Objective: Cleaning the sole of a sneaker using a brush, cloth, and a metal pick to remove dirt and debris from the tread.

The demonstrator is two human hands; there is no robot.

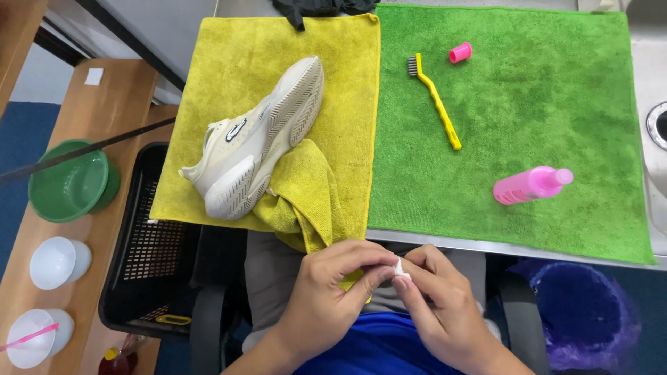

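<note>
White wad: a small white scrap (399, 268), soft-looking, perhaps cotton or tissue; it sits pinched between the fingertips of both hands, low in the view, just in front of the table edge (486, 245) and above the lap
Left hand: the left hand (332, 292) has thumb and forefinger closed together on the wad's left side; the other fingers curl under it
Right hand: the right hand (445, 305) meets it from the other side; its fingertips are clamped on the same wad, so the two hands touch there
Doing it well: my judgement is that a light, even pinch with both thumbs suits so small a piece; keeping it over the lap and close to the body should stop it dropping
Shoe: a cream shoe (257, 139) lies on its side on the yellow cloth (229, 55), sole towards the view; it is well apart from the hands, up and to the left
Green cloth: a yellow brush (435, 101), a pink cap (460, 52) and a pink bottle (531, 185) lie on the green cloth (556, 104); the bottle is on its side
</note>
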